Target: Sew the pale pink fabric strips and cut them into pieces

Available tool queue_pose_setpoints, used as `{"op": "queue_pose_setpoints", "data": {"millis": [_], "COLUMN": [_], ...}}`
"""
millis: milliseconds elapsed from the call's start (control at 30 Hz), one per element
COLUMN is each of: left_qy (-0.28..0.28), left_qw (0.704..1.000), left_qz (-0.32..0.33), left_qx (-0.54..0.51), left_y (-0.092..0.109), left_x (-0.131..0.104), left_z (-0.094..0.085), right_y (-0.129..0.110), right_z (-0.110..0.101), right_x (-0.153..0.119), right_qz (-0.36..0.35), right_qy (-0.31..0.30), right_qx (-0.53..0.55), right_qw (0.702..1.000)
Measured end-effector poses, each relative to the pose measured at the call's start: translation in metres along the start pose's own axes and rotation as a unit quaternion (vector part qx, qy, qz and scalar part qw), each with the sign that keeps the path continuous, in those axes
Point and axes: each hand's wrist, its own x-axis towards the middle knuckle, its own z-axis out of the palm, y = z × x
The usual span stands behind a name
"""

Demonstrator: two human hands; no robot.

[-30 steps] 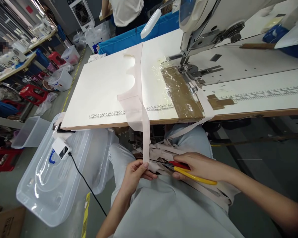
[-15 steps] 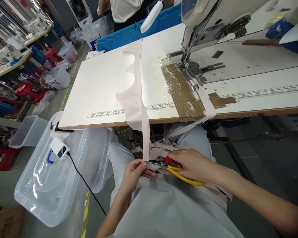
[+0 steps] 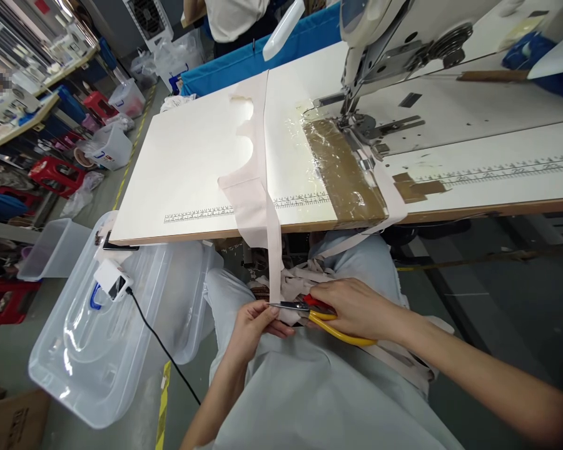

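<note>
A pale pink fabric strip [image 3: 274, 262] hangs over the table's front edge, joined to a cut fabric piece [image 3: 256, 147] lying on the tabletop. My left hand [image 3: 253, 325] pinches the strip's lower end above my lap. My right hand [image 3: 356, 309] is closed around yellow-and-red-handled scissors [image 3: 342, 335]. Their blades lie across the strip, right by my left fingertips. More pale strips [image 3: 304, 280] are heaped on my lap, partly hidden by my hands. Another band [image 3: 388, 194] runs from the sewing machine [image 3: 356, 94] down over the table edge.
Brown tape [image 3: 344, 175] covers part of the white sewing table [image 3: 187, 156], which has a printed ruler along its front. On the left, a lidded clear plastic box [image 3: 89, 356] carries a white charger [image 3: 112, 279] with a black cable. Behind the blue cloth [image 3: 263, 53] is another person [image 3: 237, 22].
The scissors and my right hand have shifted left, bringing the blades further across the strip. My left hand keeps its pinch in nearly the same spot.
</note>
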Motion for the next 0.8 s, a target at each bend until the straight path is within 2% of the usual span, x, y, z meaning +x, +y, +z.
{"op": "queue_pose_setpoints", "data": {"millis": [100, 167, 233, 267, 333, 367, 433, 467, 500, 567, 633, 700, 733, 800], "left_qy": [-0.015, -0.018, 0.042, 0.091, 0.182, 0.209, 0.232, 0.234, 0.228, 0.2, 0.194, 0.248, 0.298, 0.356], "left_qw": [1.0, 0.996, 0.978, 0.956, 0.883, 0.846, 0.792, 0.777, 0.776, 0.809, 0.863, 0.896, 0.894, 0.873], "left_qz": [-0.001, 0.014, 0.098, 0.165, 0.303, 0.357, 0.427, 0.446, 0.454, 0.436, 0.36, 0.241, 0.167, 0.103], "left_qx": [0.026, 0.082, 0.177, 0.227, 0.308, 0.336, 0.37, 0.377, 0.374, 0.341, 0.295, 0.279, 0.291, 0.316], "left_y": [0.0, 0.004, 0.012, 0.018, 0.033, 0.041, 0.056, 0.061, 0.065, 0.065, 0.055, 0.038, 0.028, 0.011], "left_x": [-0.001, 0.001, 0.005, 0.009, 0.019, 0.025, 0.038, 0.045, 0.05, 0.058, 0.06, 0.055, 0.05, 0.036], "left_z": [-0.003, -0.008, -0.013, -0.014, -0.012, -0.008, 0.005, 0.012, 0.019, 0.026, 0.016, -0.011, -0.029, -0.065], "right_y": [0.002, 0.004, 0.006, 0.007, 0.007, 0.007, 0.005, 0.005, 0.004, 0.005, 0.01, 0.018, 0.022, 0.03], "right_z": [0.004, 0.007, 0.012, 0.015, 0.021, 0.025, 0.03, 0.033, 0.035, 0.039, 0.042, 0.045, 0.046, 0.049], "right_x": [0.0, -0.005, -0.013, -0.018, -0.028, -0.032, -0.041, -0.045, -0.049, -0.057, -0.067, -0.077, -0.082, -0.088], "right_qz": [0.004, 0.012, 0.026, 0.036, 0.059, 0.073, 0.103, 0.116, 0.129, 0.154, 0.178, 0.201, 0.21, 0.229], "right_qy": [-0.001, 0.013, 0.041, 0.057, 0.088, 0.101, 0.123, 0.132, 0.14, 0.152, 0.16, 0.169, 0.174, 0.182], "right_qx": [0.002, 0.011, 0.035, 0.052, 0.094, 0.114, 0.15, 0.166, 0.18, 0.208, 0.235, 0.252, 0.258, 0.269], "right_qw": [1.0, 1.0, 0.998, 0.996, 0.99, 0.986, 0.976, 0.97, 0.965, 0.954, 0.942, 0.931, 0.927, 0.918]}}
